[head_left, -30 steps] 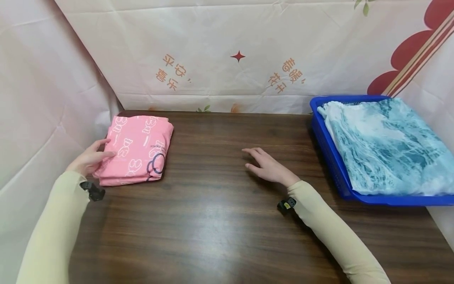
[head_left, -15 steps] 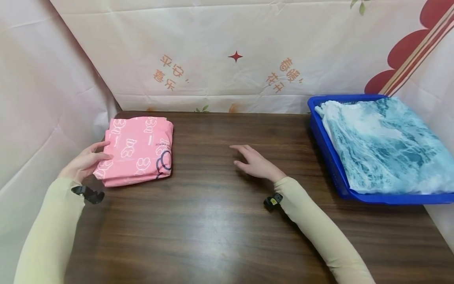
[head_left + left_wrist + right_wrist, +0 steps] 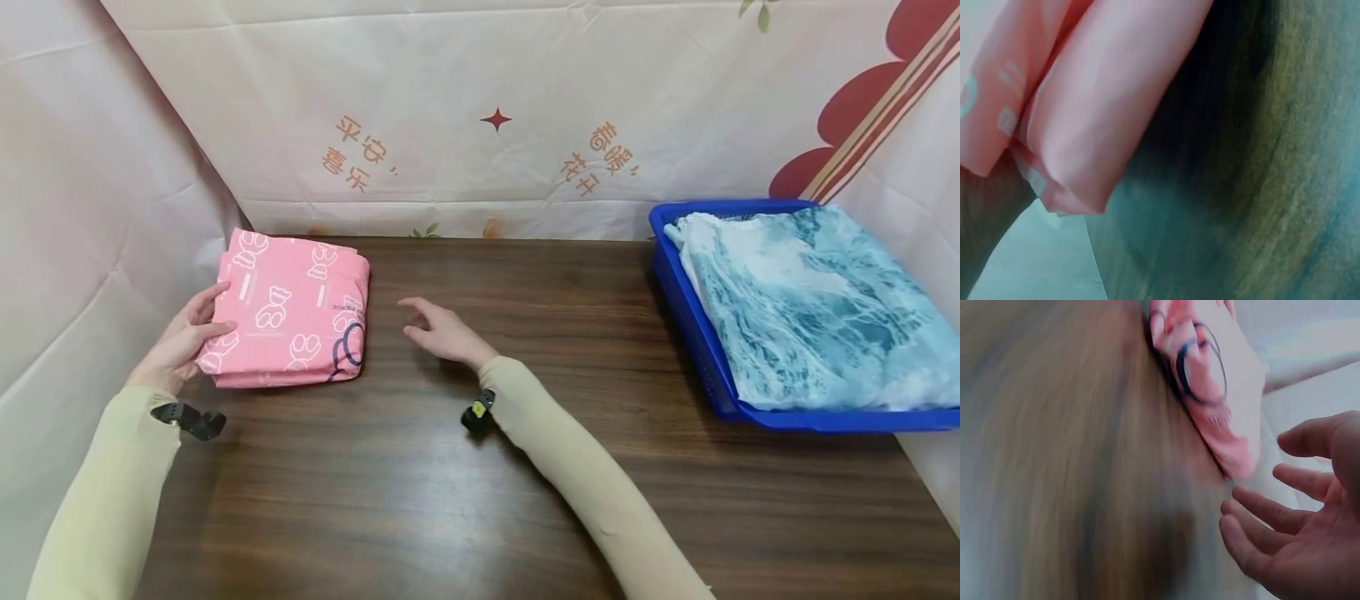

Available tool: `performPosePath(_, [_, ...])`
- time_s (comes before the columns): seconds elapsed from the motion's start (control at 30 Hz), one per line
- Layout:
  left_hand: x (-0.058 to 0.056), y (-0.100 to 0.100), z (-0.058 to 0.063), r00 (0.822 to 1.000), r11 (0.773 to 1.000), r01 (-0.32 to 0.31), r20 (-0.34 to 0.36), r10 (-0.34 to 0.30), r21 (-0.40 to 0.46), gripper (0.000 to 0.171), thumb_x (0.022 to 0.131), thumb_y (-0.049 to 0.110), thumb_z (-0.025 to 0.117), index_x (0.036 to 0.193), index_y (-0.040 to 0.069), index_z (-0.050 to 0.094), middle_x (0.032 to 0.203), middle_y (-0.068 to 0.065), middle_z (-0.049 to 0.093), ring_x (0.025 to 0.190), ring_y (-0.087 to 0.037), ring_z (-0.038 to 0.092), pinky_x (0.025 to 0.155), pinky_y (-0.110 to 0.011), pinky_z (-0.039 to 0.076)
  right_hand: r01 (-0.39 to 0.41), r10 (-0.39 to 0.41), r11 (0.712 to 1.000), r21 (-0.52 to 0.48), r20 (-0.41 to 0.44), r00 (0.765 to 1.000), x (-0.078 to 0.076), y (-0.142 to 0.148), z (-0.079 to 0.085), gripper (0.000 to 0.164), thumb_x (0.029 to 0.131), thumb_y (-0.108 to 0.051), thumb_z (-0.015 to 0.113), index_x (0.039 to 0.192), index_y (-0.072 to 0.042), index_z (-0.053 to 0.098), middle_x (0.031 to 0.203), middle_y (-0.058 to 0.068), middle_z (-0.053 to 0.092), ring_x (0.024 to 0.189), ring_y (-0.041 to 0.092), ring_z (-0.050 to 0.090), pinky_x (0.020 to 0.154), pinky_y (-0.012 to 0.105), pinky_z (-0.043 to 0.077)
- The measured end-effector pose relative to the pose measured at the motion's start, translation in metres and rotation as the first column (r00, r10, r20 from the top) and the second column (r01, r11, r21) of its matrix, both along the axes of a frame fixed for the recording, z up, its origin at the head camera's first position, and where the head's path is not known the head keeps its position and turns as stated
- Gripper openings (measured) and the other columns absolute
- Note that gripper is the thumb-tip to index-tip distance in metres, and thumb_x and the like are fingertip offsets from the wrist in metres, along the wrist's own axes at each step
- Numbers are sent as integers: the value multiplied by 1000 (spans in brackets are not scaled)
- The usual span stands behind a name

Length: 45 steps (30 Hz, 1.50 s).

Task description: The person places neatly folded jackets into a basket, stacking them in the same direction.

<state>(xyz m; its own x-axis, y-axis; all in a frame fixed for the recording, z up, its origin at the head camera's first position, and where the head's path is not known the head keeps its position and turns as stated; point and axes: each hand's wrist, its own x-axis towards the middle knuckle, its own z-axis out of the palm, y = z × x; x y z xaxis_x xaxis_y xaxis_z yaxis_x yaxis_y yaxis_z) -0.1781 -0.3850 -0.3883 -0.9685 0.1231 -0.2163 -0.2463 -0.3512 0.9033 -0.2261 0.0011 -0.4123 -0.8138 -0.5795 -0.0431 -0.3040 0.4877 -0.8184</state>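
A folded pink cloth [image 3: 288, 312] with white cartoon outlines and a dark blue print lies at the left of the table. My left hand [image 3: 178, 337] grips it by its left edge, the thumb on top and some fingers hidden by the cloth. In the left wrist view the pink cloth [image 3: 1094, 106] fills the upper left, its folded layers close to the camera. To the right of the cloth, my right hand [image 3: 442, 332] hovers over the table, holding nothing. The right wrist view shows that right hand [image 3: 1300, 519] with fingers spread and slightly bent, apart from the cloth [image 3: 1210, 381].
On the right stands a blue plastic basket [image 3: 686, 333] holding a folded teal and white cloth [image 3: 832, 308]. The dark wooden table [image 3: 375, 500] is bounded by a printed curtain [image 3: 450, 75] behind and a pale one [image 3: 67, 208] at the left.
My right hand has moved left across the table toward the pink cloth. The cloth's far left part has risen slightly in my left hand. The basket stays in place.
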Motion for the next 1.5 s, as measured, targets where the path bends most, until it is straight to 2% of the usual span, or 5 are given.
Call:
performPosePath(0.13, [2, 1, -1, 1000, 999, -2, -23, 3, 48, 65, 95, -15, 44, 146, 24, 34, 138, 1, 31, 95, -17, 64, 72, -37, 56, 61, -2, 972, -225, 257, 967, 3, -35, -6, 50, 99, -13, 54, 146, -9, 39, 125, 17, 59, 110, 27, 59, 93, 36, 47])
performPosePath(0.37, [1, 9, -3, 1000, 999, -2, -8, 2, 44, 67, 95, -14, 43, 148, 26, 31, 155, -2, 6, 96, -14, 64, 72, -36, 56, 453, 104, 703, -548, 710, 697, 4, -63, -17, 61, 96, -1, 53, 150, -10, 27, 111, 14, 55, 94, 25, 57, 92, 34, 47])
performPosePath(0.47, [1, 13, -2, 1000, 1000, -5, 9, 6, -10, 68, 96, -11, 46, 150, 27, 29, 155, -2, 7, 96, -12, 63, 74, -34, 56, 509, 134, 651, -563, 746, 653, 6, -64, -18, 68, 94, 1, 54, 152, -17, 24, 107, 12, 51, 84, 20, 53, 80, 28, 48])
performPosePath(0.67, [0, 23, 3, 999, 999, 30, -12, -30, -32, 70, 96, -11, 46, 152, 27, 28, 155, -3, 7, 100, -12, 61, 77, -35, 55, 390, 117, 732, -558, 667, 735, 12, -65, -12, 77, 91, -3, 59, 153, -26, 21, 131, 9, 35, 84, 17, 52, 78, 28, 44])
performPosePath(1.5, [-23, 110, 19, 953, 966, 166, -220, -209, -198, 75, 92, -12, 53, 151, 22, 21, 147, -9, 26, 116, -19, 49, 81, -35, 54, 214, 4, 818, -534, 377, 926, -17, 43, 30, 69, 92, -3, 60, 151, -23, 30, 140, 14, 34, 107, 27, 53, 85, 37, 52])
